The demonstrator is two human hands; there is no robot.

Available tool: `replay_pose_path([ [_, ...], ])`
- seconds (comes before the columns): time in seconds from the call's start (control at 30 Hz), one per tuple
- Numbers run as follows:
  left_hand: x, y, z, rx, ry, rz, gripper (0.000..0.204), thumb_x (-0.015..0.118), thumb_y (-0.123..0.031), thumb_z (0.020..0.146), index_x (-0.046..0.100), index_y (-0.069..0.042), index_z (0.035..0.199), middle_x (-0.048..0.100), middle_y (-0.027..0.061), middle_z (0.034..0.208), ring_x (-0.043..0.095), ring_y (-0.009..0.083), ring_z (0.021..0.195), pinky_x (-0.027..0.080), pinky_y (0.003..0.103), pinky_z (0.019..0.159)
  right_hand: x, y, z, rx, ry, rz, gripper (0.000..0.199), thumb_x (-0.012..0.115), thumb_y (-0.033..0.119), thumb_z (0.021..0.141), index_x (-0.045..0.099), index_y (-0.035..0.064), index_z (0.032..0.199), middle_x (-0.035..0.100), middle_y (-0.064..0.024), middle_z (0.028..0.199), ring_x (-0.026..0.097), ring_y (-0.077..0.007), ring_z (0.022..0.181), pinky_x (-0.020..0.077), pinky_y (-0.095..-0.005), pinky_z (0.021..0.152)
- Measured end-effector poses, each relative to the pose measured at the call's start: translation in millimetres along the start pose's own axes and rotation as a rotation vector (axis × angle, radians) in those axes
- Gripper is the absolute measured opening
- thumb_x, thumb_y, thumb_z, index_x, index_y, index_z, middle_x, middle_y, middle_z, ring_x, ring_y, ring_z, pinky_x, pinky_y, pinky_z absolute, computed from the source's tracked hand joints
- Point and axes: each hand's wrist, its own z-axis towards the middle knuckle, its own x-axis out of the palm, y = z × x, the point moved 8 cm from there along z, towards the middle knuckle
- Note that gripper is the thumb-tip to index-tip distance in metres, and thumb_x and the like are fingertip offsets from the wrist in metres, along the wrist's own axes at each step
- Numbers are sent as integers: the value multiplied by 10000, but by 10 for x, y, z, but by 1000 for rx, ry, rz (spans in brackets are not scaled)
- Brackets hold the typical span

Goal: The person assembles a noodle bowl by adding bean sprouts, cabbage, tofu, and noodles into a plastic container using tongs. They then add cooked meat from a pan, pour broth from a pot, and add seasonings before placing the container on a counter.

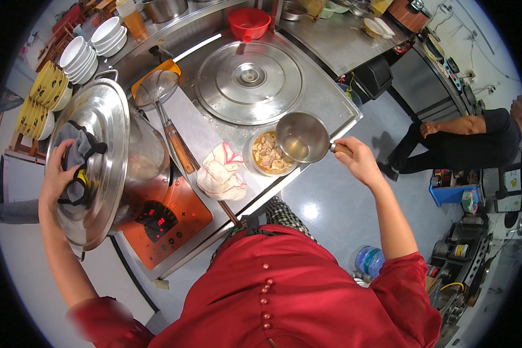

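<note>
Steel kitchen counter (330,101) carrying one flat round lid (249,81), one red bowl (249,23), one skimmer (167,110), one crumpled white cloth (221,173), and one orange induction cooker (168,223) with a red display. Left hand (57,177), fingers curled around a dark rag (78,165), tilting one big pot lid (95,156) upright off the steel pot (142,165) beyond the fingertips. Right hand (358,158), fingers wrapped tight on the handle of one small ladle pot (301,137), held just beside and partly over one filled bowl (267,153).

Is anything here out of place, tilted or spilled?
No spill shows. The left hand holds the pot lid tilted up on edge off its pot, gripping through a grey cloth. The right hand holds a ladle over the bowl.
</note>
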Motion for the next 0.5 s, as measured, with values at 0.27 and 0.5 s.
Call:
replay_pose_path([
  [0.27, 1, 9, -4, 0, 2, 3, 641, 717, 74, 769, 511, -58, 1361, 512, 74, 1259, 504, 196, 1238, 352, 282, 1072, -83, -20, 47, 11, -43, -7, 312, 705, 159, 859, 656, 17, 1133, 658, -167, 1052, 636, -361, 990, 497, -415, 869],
  [0.5, 18, -78, -38, -19, -20, -14, 634, 713, 79, 761, 516, -62, 1348, 508, 77, 1236, 509, 211, 1213, 353, 286, 1064, 21, -48, 19, -10, -13, -43, 322, 698, 152, 861, 647, 17, 1149, 651, -173, 1028, 633, -366, 988, 494, -419, 861],
])
